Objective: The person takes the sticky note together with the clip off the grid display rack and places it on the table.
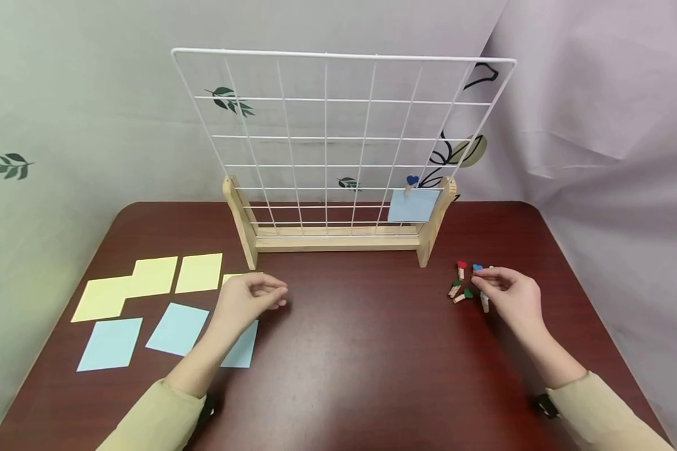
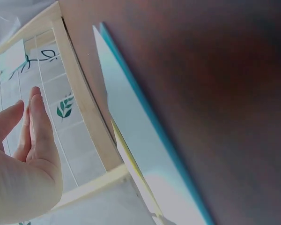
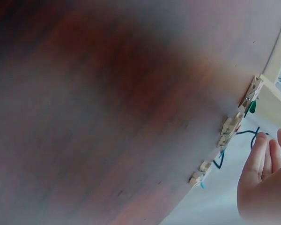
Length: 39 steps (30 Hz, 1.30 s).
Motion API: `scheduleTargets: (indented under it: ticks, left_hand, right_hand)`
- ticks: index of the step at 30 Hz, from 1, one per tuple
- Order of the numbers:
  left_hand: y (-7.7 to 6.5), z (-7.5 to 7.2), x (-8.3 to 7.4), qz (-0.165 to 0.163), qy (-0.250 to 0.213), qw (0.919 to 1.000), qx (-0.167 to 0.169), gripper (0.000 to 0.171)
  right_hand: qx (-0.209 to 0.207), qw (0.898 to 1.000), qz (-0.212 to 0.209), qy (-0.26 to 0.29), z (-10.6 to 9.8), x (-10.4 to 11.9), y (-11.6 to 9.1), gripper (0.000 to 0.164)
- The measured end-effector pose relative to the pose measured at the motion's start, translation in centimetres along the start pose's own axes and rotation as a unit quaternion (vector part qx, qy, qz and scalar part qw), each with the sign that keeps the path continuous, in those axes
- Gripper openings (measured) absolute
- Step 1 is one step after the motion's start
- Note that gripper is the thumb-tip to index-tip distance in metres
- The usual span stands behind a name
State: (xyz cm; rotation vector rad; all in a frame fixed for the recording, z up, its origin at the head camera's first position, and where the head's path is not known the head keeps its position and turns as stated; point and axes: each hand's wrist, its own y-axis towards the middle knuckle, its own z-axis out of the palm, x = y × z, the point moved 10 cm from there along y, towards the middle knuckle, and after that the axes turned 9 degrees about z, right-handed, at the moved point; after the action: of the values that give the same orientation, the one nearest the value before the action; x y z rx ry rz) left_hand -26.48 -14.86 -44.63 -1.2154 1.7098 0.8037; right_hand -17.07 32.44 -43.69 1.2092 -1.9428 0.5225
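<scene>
My left hand [image 1: 248,300] hovers over the right end of the paper notes, partly covering a yellow note [image 1: 242,275] and a blue note [image 1: 241,347]. In the left wrist view its thumb stands apart from the loosely bent fingers [image 2: 37,126], with nothing between them. My right hand [image 1: 513,297] hangs over a small group of wooden clothespins [image 1: 462,296] with heart tops, hiding some of them. Its thumb and fingers [image 3: 256,157] are apart and hold nothing visible. On the white wire grid [image 1: 326,138], a blue-heart clothespin [image 1: 411,181] pins a blue note [image 1: 414,207] at lower right.
The grid stands in a wooden base [image 1: 338,243] at the back of the dark red table [image 1: 361,351]. More yellow notes [image 1: 199,273] and blue notes [image 1: 110,344] lie at the left. A pale curtain with leaf prints [image 1: 90,94] hangs behind.
</scene>
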Motion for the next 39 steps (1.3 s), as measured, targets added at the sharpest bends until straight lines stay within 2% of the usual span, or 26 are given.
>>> scheduleTargets:
  ticks: [8, 16, 22, 27, 34, 39]
  left_hand:
    - [1.3, 1.7, -1.3, 0.035, -0.014, 0.9993, 0.001, 0.012]
    - [2.6, 3.2, -1.8, 0.043, -0.031, 0.9985, 0.005, 0.012]
    - [3.3, 4.1, -2.3, 0.039, -0.043, 0.9983, 0.002, 0.011]
    - [3.8, 4.9, -2.6, 0.035, -0.065, 0.9972, 0.004, 0.011]
    - [4.3, 5.9, -3.2, 0.04, -0.072, 0.9966, 0.009, 0.011]
    - [4.6, 6.4, -3.4, 0.038, -0.088, 0.9953, 0.01, 0.011]
  right_hand:
    - [0.006, 0.999, -0.015, 0.027, 0.6, 0.9, 0.1, 0.017]
    - [0.02, 0.999, -0.022, 0.036, 1.5, 1.8, 0.4, 0.018]
    - [0.027, 0.998, -0.016, 0.05, 2.1, 2.4, 0.5, 0.018]
    - [0.028, 0.998, -0.022, 0.05, 2.6, 3.2, 0.7, 0.018]
    - [0.026, 0.999, -0.032, 0.035, 3.2, 4.3, 0.9, 0.017]
    - [0.025, 0.998, -0.036, 0.05, 3.2, 5.1, 1.1, 0.017]
